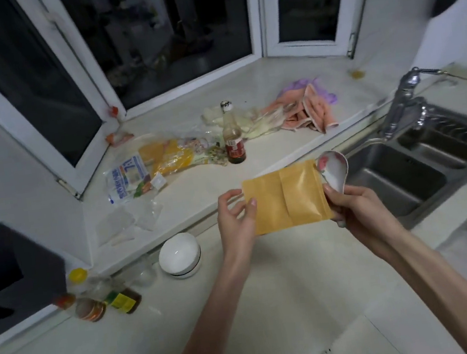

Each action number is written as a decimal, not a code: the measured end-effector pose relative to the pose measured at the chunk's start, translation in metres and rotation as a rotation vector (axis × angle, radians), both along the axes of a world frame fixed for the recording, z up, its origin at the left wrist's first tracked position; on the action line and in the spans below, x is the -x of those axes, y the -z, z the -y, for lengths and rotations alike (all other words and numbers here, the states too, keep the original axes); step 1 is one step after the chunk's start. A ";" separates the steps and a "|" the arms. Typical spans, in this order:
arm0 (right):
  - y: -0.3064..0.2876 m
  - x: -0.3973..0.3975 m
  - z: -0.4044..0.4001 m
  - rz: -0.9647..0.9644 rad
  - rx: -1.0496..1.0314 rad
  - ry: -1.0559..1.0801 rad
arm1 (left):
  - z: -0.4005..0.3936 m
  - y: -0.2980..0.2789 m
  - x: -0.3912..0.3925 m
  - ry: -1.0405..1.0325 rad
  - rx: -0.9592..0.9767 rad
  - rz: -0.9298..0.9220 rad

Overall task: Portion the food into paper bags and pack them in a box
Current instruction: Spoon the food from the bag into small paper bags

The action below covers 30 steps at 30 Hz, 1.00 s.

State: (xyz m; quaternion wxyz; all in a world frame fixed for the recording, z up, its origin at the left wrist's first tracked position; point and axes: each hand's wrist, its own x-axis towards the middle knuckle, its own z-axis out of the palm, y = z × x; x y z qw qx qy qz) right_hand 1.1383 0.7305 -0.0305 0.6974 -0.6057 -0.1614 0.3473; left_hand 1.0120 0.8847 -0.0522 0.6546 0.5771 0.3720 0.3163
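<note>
A flat yellow-brown paper bag point(284, 197) is held in the air above the counter, between both hands. My left hand point(236, 216) pinches its left edge with thumb and fingers. My right hand point(355, 209) grips the bag's right edge together with a white ceramic spoon point(332, 168) with a red flower pattern; the spoon's bowl sticks up behind the bag. A white bowl point(180, 255) stands on the counter to the lower left of the bag. Food packets in plastic point(150, 164) lie on the windowsill ledge. No box is in sight.
A brown sauce bottle point(233, 138) stands on the ledge beside pink and purple cloths point(306, 107). A steel sink point(421, 170) with a tap point(406, 100) is at the right. Small bottles and jars point(94, 299) cluster at the counter's left by a dark appliance point(7, 275).
</note>
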 end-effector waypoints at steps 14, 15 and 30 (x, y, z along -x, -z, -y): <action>-0.010 0.018 0.191 0.199 0.161 0.563 | 0.162 -0.010 -0.051 0.616 -0.211 0.022; -0.012 0.015 0.205 0.235 0.204 0.577 | 0.174 -0.011 -0.059 0.640 -0.244 0.014; -0.038 -0.093 0.422 0.413 0.327 0.726 | 0.408 -0.032 -0.225 1.035 -0.547 0.040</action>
